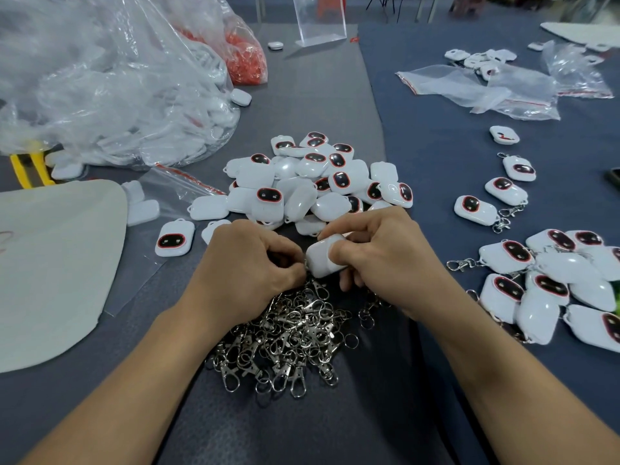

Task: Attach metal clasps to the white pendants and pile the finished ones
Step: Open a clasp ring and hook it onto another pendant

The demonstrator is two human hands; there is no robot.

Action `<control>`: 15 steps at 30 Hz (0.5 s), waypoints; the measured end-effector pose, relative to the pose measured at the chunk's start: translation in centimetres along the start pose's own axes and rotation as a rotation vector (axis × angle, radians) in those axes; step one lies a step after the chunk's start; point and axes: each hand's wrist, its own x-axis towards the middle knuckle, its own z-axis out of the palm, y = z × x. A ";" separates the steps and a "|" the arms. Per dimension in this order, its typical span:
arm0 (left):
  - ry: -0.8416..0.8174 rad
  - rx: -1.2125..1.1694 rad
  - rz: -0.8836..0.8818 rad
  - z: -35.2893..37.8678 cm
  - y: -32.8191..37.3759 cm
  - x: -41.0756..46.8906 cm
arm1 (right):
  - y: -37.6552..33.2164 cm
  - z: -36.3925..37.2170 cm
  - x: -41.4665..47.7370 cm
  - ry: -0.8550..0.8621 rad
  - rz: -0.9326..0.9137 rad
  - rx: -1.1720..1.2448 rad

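Note:
My right hand [379,250] grips a white pendant [320,260] by its body, back side up. My left hand [250,266] pinches something small at the pendant's left end, likely a metal clasp, mostly hidden by the fingers. Below both hands lies a heap of metal clasps [288,337]. Beyond the hands sits a pile of bare white pendants [312,182] with dark red-rimmed faces. At the right a pile of pendants with clasps attached [557,283] lies on the blue cloth.
A large clear bag of white parts [110,92] and a bag of red pieces [246,58] stand at the back left. Yellow-handled pliers [30,169] and a beige sheet [50,263] lie at left. Empty plastic bags [486,88] lie at back right.

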 end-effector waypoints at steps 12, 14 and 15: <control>0.007 -0.564 -0.103 -0.5 0.9 0.4 | -0.6 -0.6 0.4 -0.066 0.215 0.661; -0.038 -0.589 -0.115 -0.7 1.0 0.4 | -0.7 -0.6 0.3 -0.067 0.205 0.680; -0.059 -0.565 -0.108 -0.8 1.0 0.3 | -0.6 -0.6 0.3 -0.063 0.203 0.689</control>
